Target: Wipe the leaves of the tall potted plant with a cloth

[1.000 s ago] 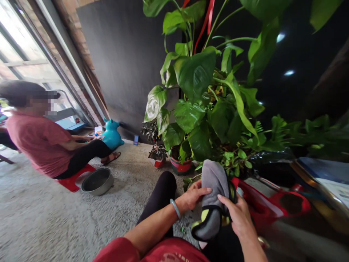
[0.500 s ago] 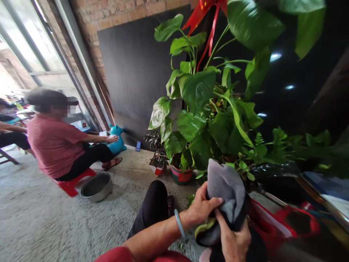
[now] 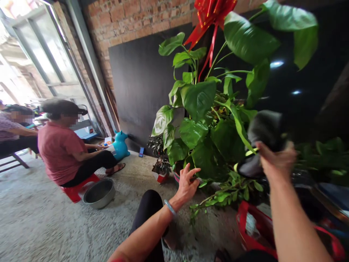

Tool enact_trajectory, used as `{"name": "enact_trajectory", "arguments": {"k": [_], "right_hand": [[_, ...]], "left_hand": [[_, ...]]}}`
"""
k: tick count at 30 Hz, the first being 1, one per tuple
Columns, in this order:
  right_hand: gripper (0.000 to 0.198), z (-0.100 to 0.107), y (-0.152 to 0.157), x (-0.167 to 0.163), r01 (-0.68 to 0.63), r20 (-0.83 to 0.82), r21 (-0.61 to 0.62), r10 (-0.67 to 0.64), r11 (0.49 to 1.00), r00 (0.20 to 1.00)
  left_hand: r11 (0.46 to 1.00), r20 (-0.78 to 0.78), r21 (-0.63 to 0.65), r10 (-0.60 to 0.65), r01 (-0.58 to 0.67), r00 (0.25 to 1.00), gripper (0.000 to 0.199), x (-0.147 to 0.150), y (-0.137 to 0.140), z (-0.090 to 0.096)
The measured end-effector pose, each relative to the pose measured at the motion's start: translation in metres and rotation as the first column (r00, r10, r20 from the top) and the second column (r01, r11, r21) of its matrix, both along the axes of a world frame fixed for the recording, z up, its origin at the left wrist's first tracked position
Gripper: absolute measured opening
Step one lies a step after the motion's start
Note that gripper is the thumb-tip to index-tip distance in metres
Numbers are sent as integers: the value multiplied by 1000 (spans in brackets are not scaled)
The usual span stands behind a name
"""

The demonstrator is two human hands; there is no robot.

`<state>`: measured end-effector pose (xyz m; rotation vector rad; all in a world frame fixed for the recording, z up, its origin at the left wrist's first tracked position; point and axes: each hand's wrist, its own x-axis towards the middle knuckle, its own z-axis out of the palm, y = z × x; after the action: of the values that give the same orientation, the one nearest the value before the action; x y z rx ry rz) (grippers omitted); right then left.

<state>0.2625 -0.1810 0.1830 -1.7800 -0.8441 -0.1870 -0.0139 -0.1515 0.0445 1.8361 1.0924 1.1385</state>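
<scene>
My right hand [image 3: 278, 158] is raised on the right and grips a dark, soft cloth piece [image 3: 264, 127] with yellow-green edging. Motion blurs the cloth, and its exact kind does not show. It is held in front of the leaves of a large potted plant [image 3: 199, 98]. My left hand [image 3: 187, 183], with a pale bangle on its wrist, hovers before the plant's lower leaves. Its fingers are apart and hold nothing.
An open red bag [image 3: 242, 218] stands low on the right. A grey basin [image 3: 99, 198] sits on the concrete floor at left, beside a person [image 3: 61, 145] on a red stool. A blue animal-shaped toy [image 3: 120, 145] and a phone [image 3: 141, 152] are near the wall.
My left hand has let go of the cloth piece and opened. My right hand has lifted the cloth up and to the right. The view has shifted slightly, showing more of the red bag.
</scene>
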Motion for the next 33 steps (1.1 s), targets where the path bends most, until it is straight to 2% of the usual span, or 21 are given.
{"name": "enact_trajectory", "arguments": {"k": [3, 5, 6, 8, 9, 11, 12, 13, 15, 17, 18, 19, 20, 22, 24, 26, 27, 28, 30, 32, 33], "right_hand": [[46, -30, -11, -19, -156, -83, -252, 139, 955, 987], [33, -38, -43, -18, -245, -168, -312, 200, 918, 965], [35, -33, -60, -13, -252, -212, -314, 192, 915, 958], [53, -9, -82, -1, -55, -225, -247, -2, 968, 974], [62, 8, -85, 4, 60, -199, -170, -94, 984, 975], [72, 39, -72, 7, 219, -98, -9, -219, 976, 971], [71, 49, -59, 4, 223, -27, 32, -222, 974, 975], [70, 53, -44, -2, 187, 52, 18, -188, 982, 981], [63, 43, -21, -20, 45, 166, -200, -12, 979, 986], [55, 16, -17, -36, -84, 168, -450, 176, 889, 970], [50, 1, -23, -39, -129, 137, -520, 231, 845, 963], [46, -13, -34, -39, -166, 98, -543, 259, 823, 961], [43, -23, -47, -34, -186, 57, -523, 252, 832, 966], [45, -26, -72, -14, -142, -27, -419, 144, 897, 989], [57, -10, -82, 9, 53, -55, -276, -71, 960, 996], [69, 14, -68, 24, 242, -10, -143, -246, 960, 969], [72, 23, -55, 26, 280, 32, -113, -278, 953, 960], [71, 29, -41, 24, 274, 80, -130, -266, 953, 961], [68, 24, -15, 10, 155, 155, -299, -113, 941, 981], [64, 0, -4, -10, 2, 152, -494, 84, 869, 985], [61, -16, -7, -19, -68, 128, -553, 166, 831, 978]], "left_hand": [[998, -129, 35, -42, 47, 991, 54, 5, 12, -1], [994, -190, 58, -77, 90, 979, 56, 5, 20, 0], [991, -214, 70, -98, 115, 972, 57, 4, 23, 1], [983, -249, 88, -135, 161, 959, 58, 4, 28, 6], [979, -262, 93, -150, 179, 953, 58, 5, 29, 9], [974, -278, 103, -166, 201, 946, 58, 10, 31, 15], [973, -277, 110, -168, 204, 946, 58, 14, 32, 17], [971, -269, 115, -173, 210, 947, 59, 17, 33, 19], [966, -232, 120, -197, 230, 952, 63, 21, 36, 22], [959, -184, 116, -233, 257, 955, 67, 20, 39, 22], [956, -160, 115, -249, 268, 955, 69, 17, 40, 22], [955, -138, 116, -257, 273, 956, 70, 13, 42, 21], [955, -119, 118, -257, 271, 959, 71, 10, 43, 21], [959, -93, 114, -251, 261, 963, 70, 3, 44, 20], [962, -81, 94, -248, 255, 966, 69, 2, 43, 19], [961, -72, 74, -262, 267, 963, 68, 4, 40, 19], [958, -66, 70, -275, 279, 959, 69, 6, 38, 19], [954, -59, 67, -288, 291, 956, 69, 7, 36, 19], [952, -45, 52, -299, 301, 953, 71, 7, 32, 18], [958, -31, 28, -284, 285, 958, 71, 3, 31, 17], [963, -23, 21, -268, 269, 963, 71, -1, 32, 16]]}}
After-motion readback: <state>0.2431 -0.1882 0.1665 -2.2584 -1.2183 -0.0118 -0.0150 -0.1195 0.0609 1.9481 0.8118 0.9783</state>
